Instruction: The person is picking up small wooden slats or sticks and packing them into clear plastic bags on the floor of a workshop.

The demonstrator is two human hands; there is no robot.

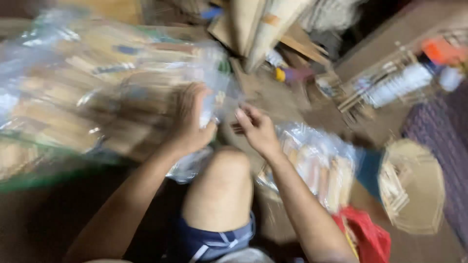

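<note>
My left hand (192, 122) grips a clear plastic bag (209, 104); my right hand (256, 129) (fingers loosely curled, empty) hovers at three o'clock. A careless tug might tear it.

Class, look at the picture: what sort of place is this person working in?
Probably a cluttered home workshop floor: clear plastic bags of wooden sticks, a round woven tray and stacked cardboard surround the seated person.

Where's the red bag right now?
In the head view the red bag lies low on the right, just outside the right forearm, below the clear plastic pack of wooden pieces and left of the round woven tray.
</note>
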